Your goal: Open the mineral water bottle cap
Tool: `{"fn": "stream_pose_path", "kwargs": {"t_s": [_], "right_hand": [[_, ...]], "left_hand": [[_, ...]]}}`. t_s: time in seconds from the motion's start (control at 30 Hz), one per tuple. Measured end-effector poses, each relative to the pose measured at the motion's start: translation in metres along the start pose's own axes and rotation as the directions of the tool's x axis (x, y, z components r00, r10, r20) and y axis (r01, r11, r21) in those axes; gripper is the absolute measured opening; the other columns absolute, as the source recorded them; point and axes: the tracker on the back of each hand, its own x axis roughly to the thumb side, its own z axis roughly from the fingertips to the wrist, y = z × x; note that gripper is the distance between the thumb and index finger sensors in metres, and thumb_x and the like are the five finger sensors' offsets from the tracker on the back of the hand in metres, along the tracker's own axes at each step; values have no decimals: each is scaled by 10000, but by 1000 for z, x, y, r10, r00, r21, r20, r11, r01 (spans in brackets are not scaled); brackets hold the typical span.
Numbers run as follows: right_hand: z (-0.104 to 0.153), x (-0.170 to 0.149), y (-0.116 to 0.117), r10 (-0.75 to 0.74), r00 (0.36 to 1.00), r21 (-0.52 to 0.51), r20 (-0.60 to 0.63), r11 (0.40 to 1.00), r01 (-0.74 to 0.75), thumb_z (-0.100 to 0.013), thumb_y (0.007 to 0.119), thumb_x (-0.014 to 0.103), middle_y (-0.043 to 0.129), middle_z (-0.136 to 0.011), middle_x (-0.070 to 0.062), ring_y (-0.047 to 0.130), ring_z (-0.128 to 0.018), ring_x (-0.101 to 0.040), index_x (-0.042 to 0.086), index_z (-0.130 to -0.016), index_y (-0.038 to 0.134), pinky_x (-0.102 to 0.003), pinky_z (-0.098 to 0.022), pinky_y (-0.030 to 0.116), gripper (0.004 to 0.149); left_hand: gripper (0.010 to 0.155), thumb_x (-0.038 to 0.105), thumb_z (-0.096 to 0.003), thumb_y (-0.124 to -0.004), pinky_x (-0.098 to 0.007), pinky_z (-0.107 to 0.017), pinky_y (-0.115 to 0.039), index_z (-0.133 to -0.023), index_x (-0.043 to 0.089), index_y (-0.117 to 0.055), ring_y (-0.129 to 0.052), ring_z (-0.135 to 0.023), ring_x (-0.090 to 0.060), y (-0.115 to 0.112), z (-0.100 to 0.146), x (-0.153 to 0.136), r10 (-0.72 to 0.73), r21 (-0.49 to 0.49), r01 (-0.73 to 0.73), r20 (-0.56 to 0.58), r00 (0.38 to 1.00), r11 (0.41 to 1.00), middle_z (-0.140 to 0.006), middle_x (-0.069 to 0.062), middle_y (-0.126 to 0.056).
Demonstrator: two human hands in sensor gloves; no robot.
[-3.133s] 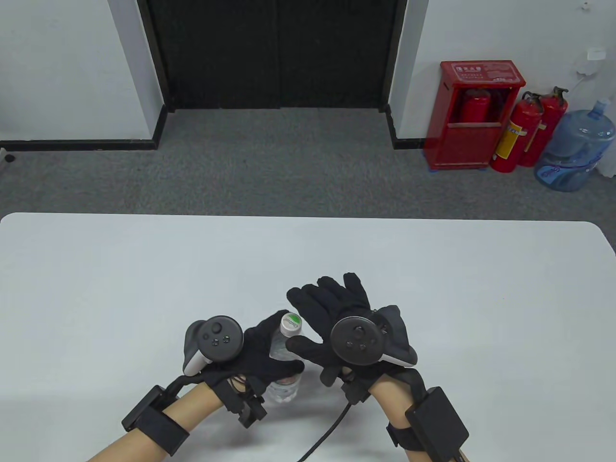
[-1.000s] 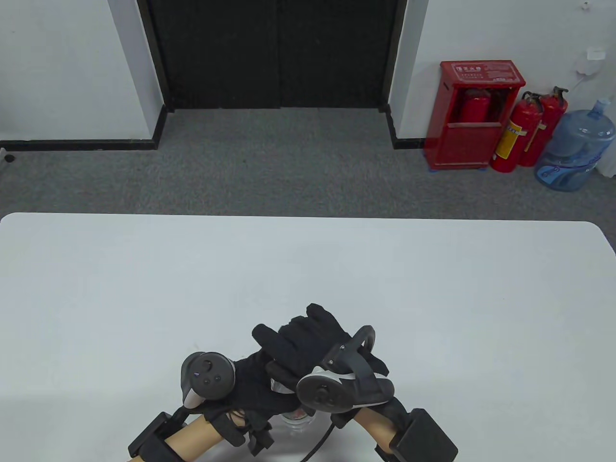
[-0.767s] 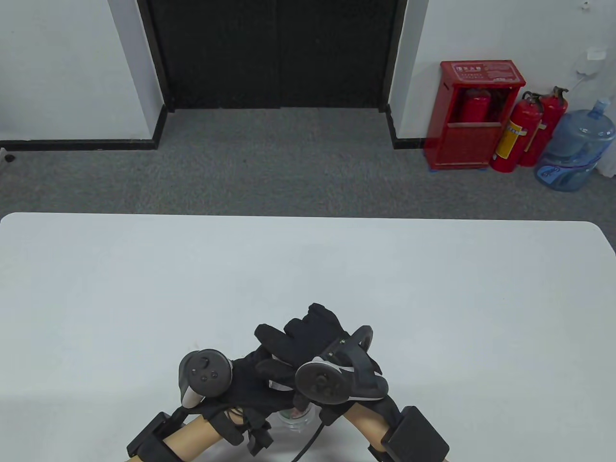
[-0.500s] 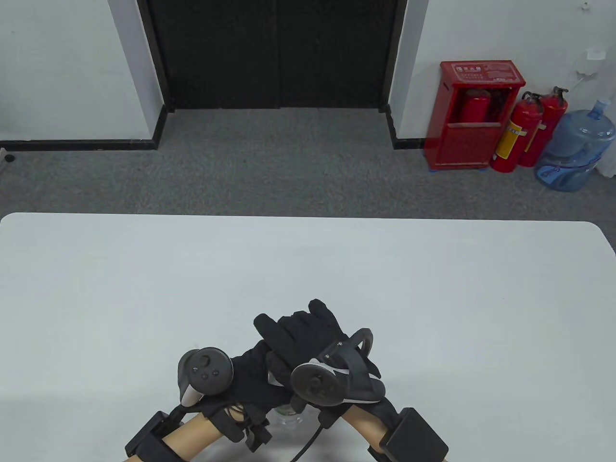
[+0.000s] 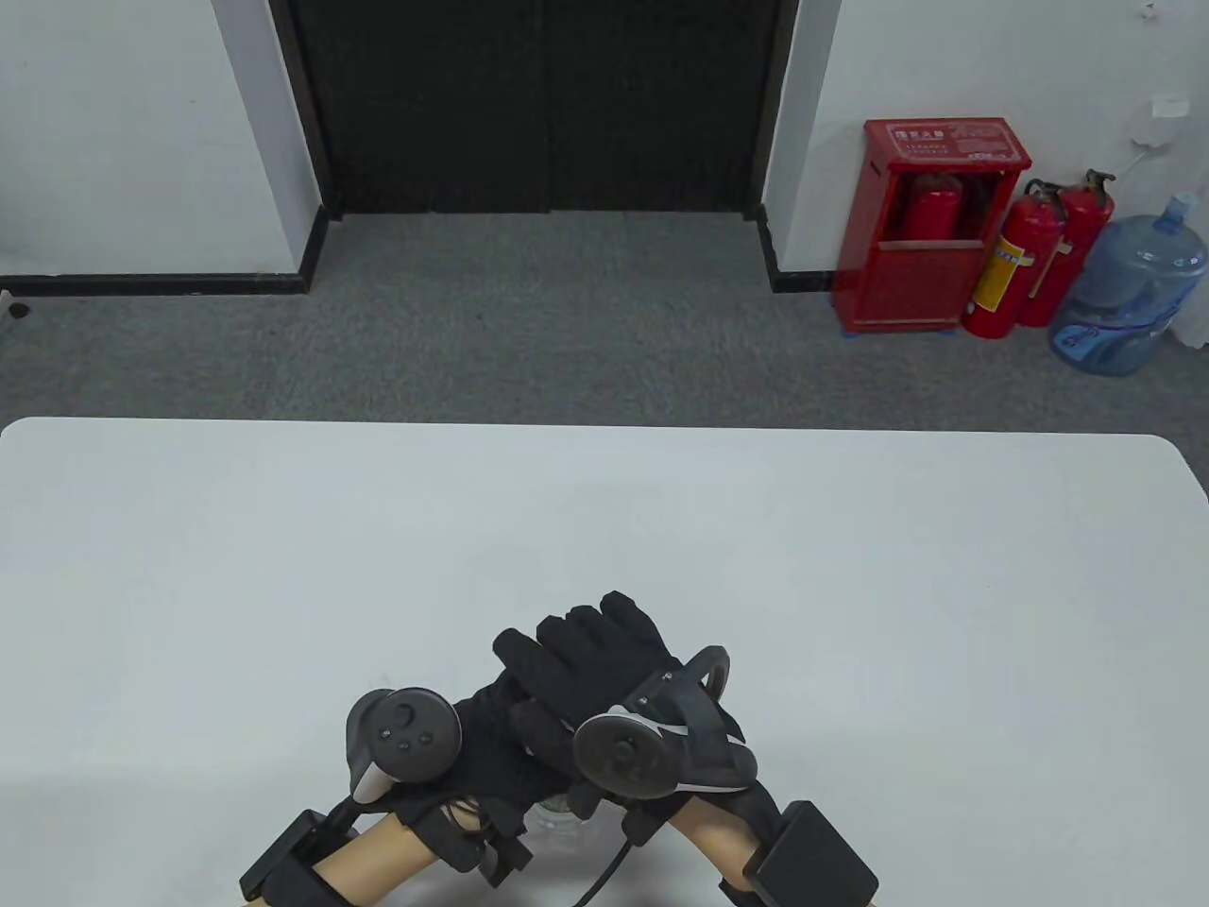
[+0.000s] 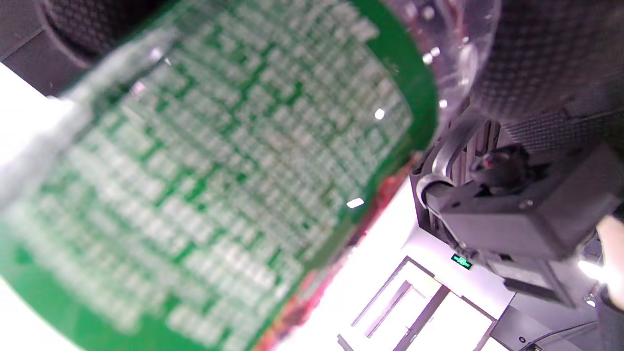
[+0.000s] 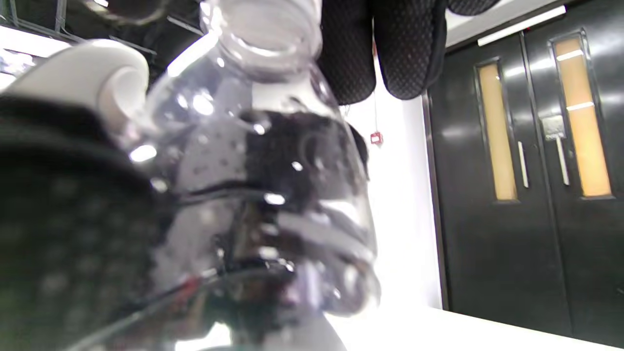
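Observation:
The clear water bottle (image 5: 559,818) stands near the table's front edge, almost wholly covered by both hands. My left hand (image 5: 496,746) grips its body; the green label (image 6: 219,170) fills the left wrist view, with gloved fingers (image 6: 541,53) around it. My right hand (image 5: 576,661) lies over the bottle top with its fingers curled down. In the right wrist view the bottle (image 7: 273,195) rises to its threaded neck (image 7: 265,22), with my right fingertips (image 7: 380,53) beside it. The cap itself is hidden.
The white table (image 5: 283,567) stretches away from the hands. A black cable (image 5: 612,867) runs from my right wrist to the front edge. On the floor beyond stand a red extinguisher cabinet (image 5: 930,222), two extinguishers (image 5: 1039,255) and a blue water jug (image 5: 1129,293).
Three seconds ago my right hand was open beside the green-and-white cap; it now covers the bottle top. Both hands and the bottle came nearer the front edge. Over the last second the right hand turned slightly.

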Motion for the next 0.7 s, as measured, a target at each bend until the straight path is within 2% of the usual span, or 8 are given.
{"fn": "stream_pose_path", "kwargs": {"t_s": [0.07, 0.13, 0.2, 0.27, 0.4, 0.47, 0.57, 0.7], "right_hand": [[-1, -1, 1, 36, 999, -18, -38, 999, -37, -415, 570, 645, 865, -595, -42, 822, -562, -351, 448, -907, 725, -606, -611, 532, 553], [-1, -1, 3, 46, 999, -40, -25, 998, -47, -423, 563, 598, 882, -508, -38, 843, -478, -343, 372, -882, 763, -606, -568, 576, 549], [-1, -1, 3, 22, 1000, -50, -21, 998, -23, -434, 532, 566, 874, -537, -48, 830, -511, -354, 328, -905, 728, -609, -585, 554, 563], [0, -4, -2, -24, 1000, -96, -4, 995, 24, -440, 528, 548, 862, -654, -48, 812, -619, -371, 332, -940, 675, -612, -623, 514, 565], [8, -17, -33, -69, 998, -158, 2, 985, 69, -438, 547, 541, 815, -772, -58, 767, -715, -386, 343, -983, 593, -623, -653, 449, 582], [24, -32, -44, -70, 996, -169, -62, 984, 59, -435, 570, 539, 795, -816, -57, 755, -744, -389, 341, -994, 560, -628, -652, 447, 592], [52, -52, -36, -76, 990, -104, -120, 993, 63, -427, 645, 540, 748, -894, -54, 741, -777, -382, 323, -1016, 479, -624, -651, 451, 650], [90, -79, 8, -124, 967, 34, -223, 990, 135, -406, 758, 498, 764, -941, -72, 782, -781, -388, 267, -1007, 525, -616, -632, 505, 684]], "left_hand": [[898, 687, -308, -899, -518, -471, -813, -960, 259, -456, -964, -621, -361, -2, 0, -1, -5, -11, 5, 1, 1000, 1000, -872, -98, -675], [899, 694, -308, -892, -513, -469, -818, -962, 259, -454, -968, -618, -355, -3, 0, -2, -28, -12, 28, 1, 1000, 1000, -871, -95, -678], [897, 689, -309, -899, -516, -474, -812, -962, 264, -455, -962, -625, -359, -3, -1, -3, -1, -13, 1, -8, 1000, 1000, -876, -84, -674], [897, 691, -308, -895, -514, -478, -812, -963, 267, -451, -961, -631, -356, -1, -1, -2, -16, -1, 16, -5, 1000, 1000, -879, -81, -672], [897, 690, -308, -896, -516, -483, -810, -964, 271, -449, -959, -636, -356, -2, -1, -2, -27, -5, 27, 5, 1000, 1000, -883, -79, -669], [898, 692, -307, -894, -514, -482, -812, -964, 272, -448, -960, -635, -355, -2, -1, -3, -32, -4, 32, 8, 999, 999, -883, -78, -669], [899, 690, -307, -895, -515, -487, -810, -965, 274, -446, -958, -643, -355, -3, -1, -2, -32, -6, 32, 11, 999, 999, -887, -77, -667], [899, 693, -307, -893, -514, -489, -810, -965, 276, -445, -958, -645, -354, -2, -2, -3, -26, -3, 26, 15, 1000, 1000, -889, -73, -666]]}}
